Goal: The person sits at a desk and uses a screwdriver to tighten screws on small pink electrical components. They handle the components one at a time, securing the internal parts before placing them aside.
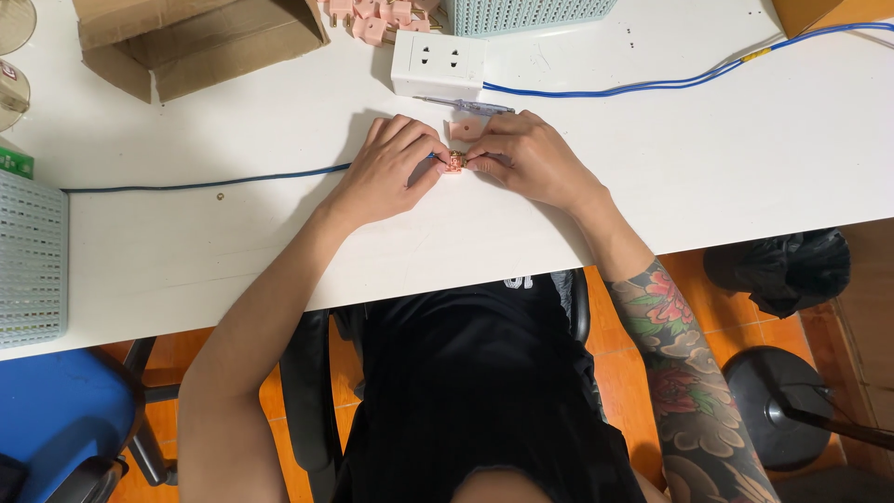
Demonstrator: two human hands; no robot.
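Observation:
A small pink plug part with brass fittings (pixel 455 163) rests on the white table (pixel 726 168), pinched between both hands. My left hand (pixel 391 168) grips it from the left with thumb and fingertips. From the right, my right hand (pixel 526 158) holds the same part. A blue wire (pixel 205 183) runs from the left edge of the table to the part under my left hand. Just behind the hands lie a thin screwdriver (pixel 466 105) and a pink cover piece (pixel 464 129).
A white socket block (pixel 438 63) with a blue cable (pixel 652 87) sits behind the hands. Several pink plug parts (pixel 372 19), a pale mesh basket (pixel 521 14) and an open cardboard box (pixel 196 42) stand at the back. Another mesh basket (pixel 28 261) is at the left edge.

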